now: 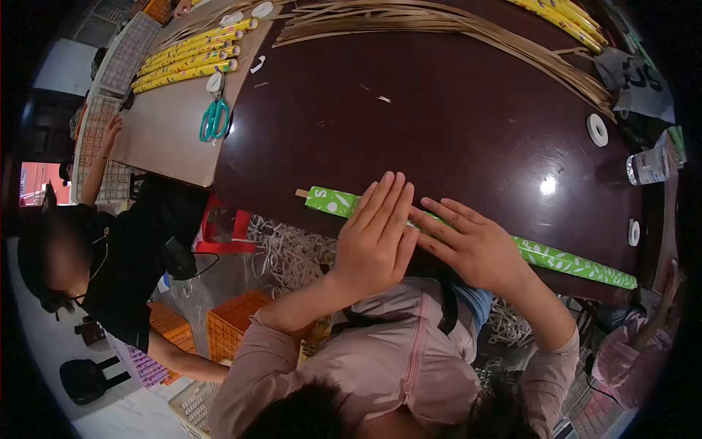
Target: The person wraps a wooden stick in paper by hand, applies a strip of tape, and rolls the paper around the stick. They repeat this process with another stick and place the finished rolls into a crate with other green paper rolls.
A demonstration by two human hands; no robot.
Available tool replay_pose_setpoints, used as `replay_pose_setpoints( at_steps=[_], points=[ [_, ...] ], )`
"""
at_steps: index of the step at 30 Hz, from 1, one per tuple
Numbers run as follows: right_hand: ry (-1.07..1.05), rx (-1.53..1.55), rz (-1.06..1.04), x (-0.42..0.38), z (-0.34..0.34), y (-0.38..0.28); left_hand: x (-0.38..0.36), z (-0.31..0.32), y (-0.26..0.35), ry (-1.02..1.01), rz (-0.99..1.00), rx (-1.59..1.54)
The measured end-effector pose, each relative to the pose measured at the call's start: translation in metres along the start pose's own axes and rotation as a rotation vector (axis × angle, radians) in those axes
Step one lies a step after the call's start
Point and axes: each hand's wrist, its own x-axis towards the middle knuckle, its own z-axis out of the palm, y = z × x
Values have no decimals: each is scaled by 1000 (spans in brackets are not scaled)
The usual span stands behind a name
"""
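A long green paper roll with a white print (574,262) lies across the near edge of the dark table. From its left end pokes a short brown strip (301,193). My left hand (374,238) rests on the roll left of its middle, fingers straight and side by side. Just to the right, my right hand (472,241) lies flat over the roll with its fingers stretched out and a little apart. The two hands nearly meet at the fingertips and cover the middle part of the roll.
Long brown strips (380,18) lie along the table's far side. Yellow rolls (186,62) and teal-handled scissors (214,121) are on the lighter table at left. White tape rolls (597,130) and a clear cup (647,167) stand right. A person in black (117,271) is at left, above orange crates (241,325).
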Motion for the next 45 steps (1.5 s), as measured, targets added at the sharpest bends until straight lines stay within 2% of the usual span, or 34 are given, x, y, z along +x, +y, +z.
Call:
replay_pose_setpoints(
  at_steps=[4, 11, 18, 21, 25, 28, 29, 31, 37, 40, 41, 45],
  points=[
    [-17, -6, -4, 1, 0, 0, 3, 9, -1, -33, -110, 106],
    [29, 56, 37, 6, -3, -2, -13, 2, -21, -60, -169, 309],
    [45, 111, 67, 7, -4, 1, -21, -3, -36, -15, -267, 366],
    [-22, 107, 43, 6, -4, 6, -29, -14, -55, -1, -367, 362],
    [-5, 92, 49, 5, -3, 5, -37, -29, -77, -34, -420, 426],
    [8, 96, 42, 5, -2, 5, -40, -36, -94, 111, -490, 538],
    [36, 110, 55, 5, 0, 5, -38, -39, -98, 111, -485, 537],
    [64, 122, 72, 6, 2, 5, -31, -45, -98, 289, -528, 426],
    [38, 116, 88, 4, -1, 5, -5, -16, -35, 54, -243, 217],
    [40, 121, 75, 3, 0, 7, -1, 3, -22, -39, -212, 251],
    [8, 104, 61, 2, 1, 8, -1, 5, -25, -79, -199, 354],
    [-39, 83, 55, 2, -1, 8, -6, -7, -37, -80, -212, 430]
  ],
)
